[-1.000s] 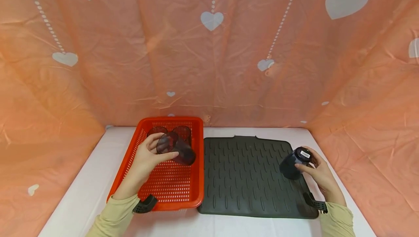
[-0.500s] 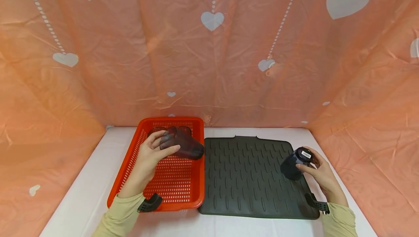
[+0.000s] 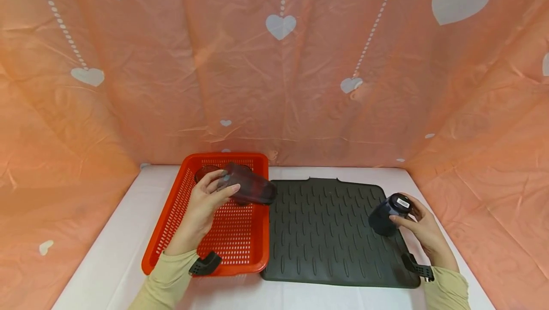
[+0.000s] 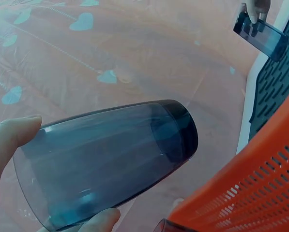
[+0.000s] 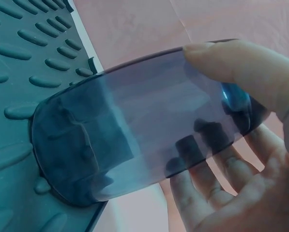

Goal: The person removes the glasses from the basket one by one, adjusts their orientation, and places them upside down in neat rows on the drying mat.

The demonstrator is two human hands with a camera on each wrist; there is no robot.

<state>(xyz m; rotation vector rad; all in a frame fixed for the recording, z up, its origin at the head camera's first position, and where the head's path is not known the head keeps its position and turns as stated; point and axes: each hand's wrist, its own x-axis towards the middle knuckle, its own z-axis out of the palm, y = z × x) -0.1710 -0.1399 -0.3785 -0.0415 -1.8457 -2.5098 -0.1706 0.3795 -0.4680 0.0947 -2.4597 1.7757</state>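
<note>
My left hand (image 3: 205,200) grips a dark see-through tumbler (image 3: 249,184) near its rim, thumb on one side and fingers on the other. It lies tilted in the air over the basket's right side, its thick base pointing right. In the left wrist view this tumbler (image 4: 110,159) looks smoky and has nothing in it. At the right, my right hand (image 3: 422,229) holds a second dark tumbler (image 3: 383,217) by its base end, where a white label shows. Its mouth faces down onto the ribbed mat (image 5: 13,130), the rim right at the surface.
An orange-red plastic basket (image 3: 262,243) with slotted walls stands on the left of the white table (image 3: 240,295). More tumblers (image 3: 205,173) sit at its back, partly hidden by my left hand. The dark drying mat (image 3: 321,238) adjoins it. Orange curtains surround the table.
My left hand has lifted its tumbler out of the basket and moved it rightward, tipping its base toward the mat. The right hand and its tumbler have stayed in place.
</note>
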